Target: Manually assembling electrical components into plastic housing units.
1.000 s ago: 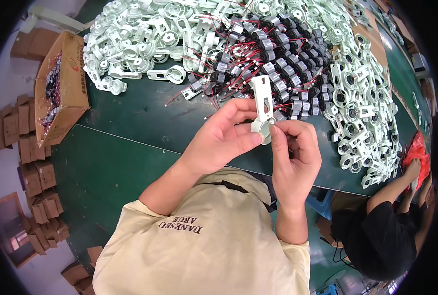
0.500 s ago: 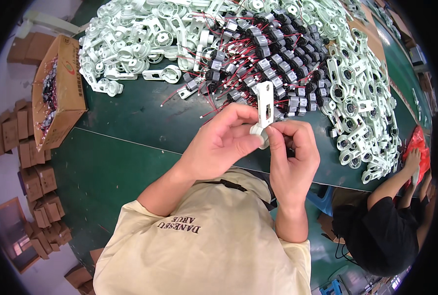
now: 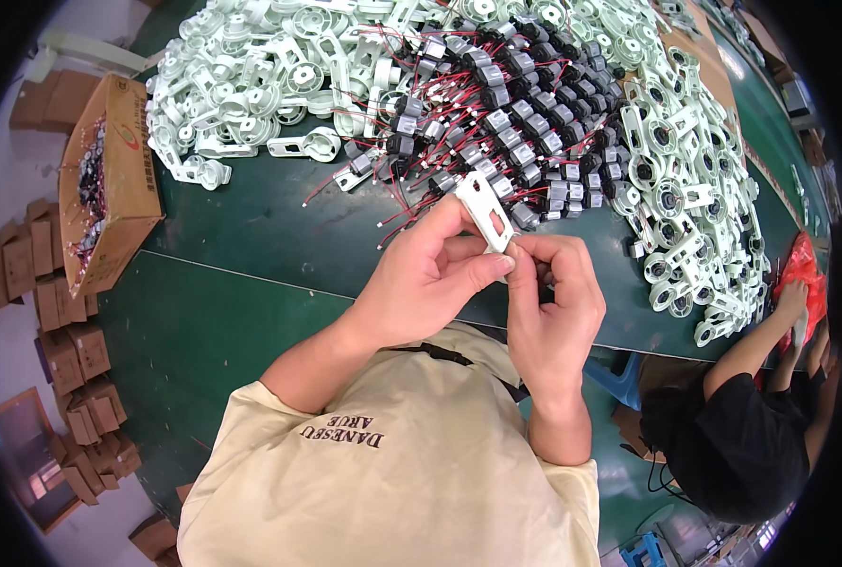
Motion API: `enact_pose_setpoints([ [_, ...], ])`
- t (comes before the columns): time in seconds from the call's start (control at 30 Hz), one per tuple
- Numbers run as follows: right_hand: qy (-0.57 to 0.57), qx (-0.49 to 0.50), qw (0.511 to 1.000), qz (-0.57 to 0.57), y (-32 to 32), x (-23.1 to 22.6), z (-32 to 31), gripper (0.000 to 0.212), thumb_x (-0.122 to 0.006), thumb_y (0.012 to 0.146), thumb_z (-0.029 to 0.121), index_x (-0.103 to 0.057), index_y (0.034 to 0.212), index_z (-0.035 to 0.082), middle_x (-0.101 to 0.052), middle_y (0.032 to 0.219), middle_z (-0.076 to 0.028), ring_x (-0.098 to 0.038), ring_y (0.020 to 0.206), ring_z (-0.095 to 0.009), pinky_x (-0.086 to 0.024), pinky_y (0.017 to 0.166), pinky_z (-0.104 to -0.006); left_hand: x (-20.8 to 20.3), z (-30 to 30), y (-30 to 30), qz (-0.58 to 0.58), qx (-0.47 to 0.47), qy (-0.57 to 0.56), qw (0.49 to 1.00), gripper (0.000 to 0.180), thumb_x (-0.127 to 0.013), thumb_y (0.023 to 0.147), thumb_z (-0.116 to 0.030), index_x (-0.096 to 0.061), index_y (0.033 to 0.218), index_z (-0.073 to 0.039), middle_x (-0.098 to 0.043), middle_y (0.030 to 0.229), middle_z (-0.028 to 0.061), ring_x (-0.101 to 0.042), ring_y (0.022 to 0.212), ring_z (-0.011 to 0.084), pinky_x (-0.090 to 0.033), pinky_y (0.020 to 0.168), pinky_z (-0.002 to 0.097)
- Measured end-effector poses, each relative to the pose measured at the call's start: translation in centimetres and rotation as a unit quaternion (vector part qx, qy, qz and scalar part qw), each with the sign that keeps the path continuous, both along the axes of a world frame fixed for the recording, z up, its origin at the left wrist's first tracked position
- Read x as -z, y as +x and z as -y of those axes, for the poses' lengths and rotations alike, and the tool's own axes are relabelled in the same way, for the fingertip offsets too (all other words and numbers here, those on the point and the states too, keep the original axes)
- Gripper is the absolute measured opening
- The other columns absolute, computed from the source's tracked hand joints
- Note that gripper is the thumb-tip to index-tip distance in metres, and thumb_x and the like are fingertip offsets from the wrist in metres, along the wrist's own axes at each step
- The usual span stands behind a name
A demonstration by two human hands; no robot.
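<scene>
Between both hands, above the table's near edge, I hold a pale-green plastic housing [image 3: 483,210] with a slotted handle part pointing up and away from me. My left hand [image 3: 430,274] is closed on it, thumb near its lower end. The thumb and fingers of my right hand [image 3: 555,293] pinch at that same lower end. The round end of the housing is mostly hidden by my fingers. Just beyond my hands lies a heap of small grey-and-black motors [image 3: 515,142] with red wires.
Pale-green housings [image 3: 251,85] are piled at the far left; more, with dark parts in their rings [image 3: 671,203], lie to the right. A cardboard box [image 3: 123,180] of wired parts stands left on the green table [image 3: 241,312]. At right, a person in black [image 3: 733,444] handles a red bag [image 3: 804,274].
The housing has tilted, its upper end swinging left and toward me, and its round end is now more hidden. Both hands stay closed on it.
</scene>
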State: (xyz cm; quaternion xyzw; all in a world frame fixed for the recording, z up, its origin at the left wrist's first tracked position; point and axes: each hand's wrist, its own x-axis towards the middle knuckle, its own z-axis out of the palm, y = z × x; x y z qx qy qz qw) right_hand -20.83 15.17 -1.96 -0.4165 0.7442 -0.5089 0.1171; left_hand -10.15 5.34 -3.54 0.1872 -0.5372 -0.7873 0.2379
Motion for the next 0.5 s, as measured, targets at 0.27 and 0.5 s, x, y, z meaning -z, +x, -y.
enact_pose_setpoints([
  [0.27, -0.002, -0.049, 0.981, 0.187, -1.1, -0.5, -1.3, 0.024, -0.069, 0.076, -0.005, -0.061, 0.098, 0.0, -0.059, 0.087, -0.007, -0.058, 0.073, -0.014, -0.047, 0.066, -0.0247, 0.0, 1.3, 0.5, -0.02, -0.056, 0.075, 0.995, 0.024, -0.059, 0.092, -0.002, -0.049, 0.114, -0.002, -0.06, 0.112, 0.0094, -0.06, 0.103, 0.0163, -0.05, 0.088, 0.0303],
  [0.5, 0.029, -0.047, 0.986, 0.154, -1.0, -0.5, -1.8, 0.029, -0.074, 0.074, -0.002, -0.062, 0.1, 0.0, -0.062, 0.09, -0.008, -0.059, 0.075, -0.016, -0.049, 0.067, -0.0272, -0.2, 2.0, 0.8, -0.057, -0.074, 0.074, 0.993, 0.023, -0.059, 0.092, -0.001, -0.05, 0.113, -0.002, -0.059, 0.113, 0.0101, -0.06, 0.103, 0.017, -0.051, 0.089, 0.0317],
])
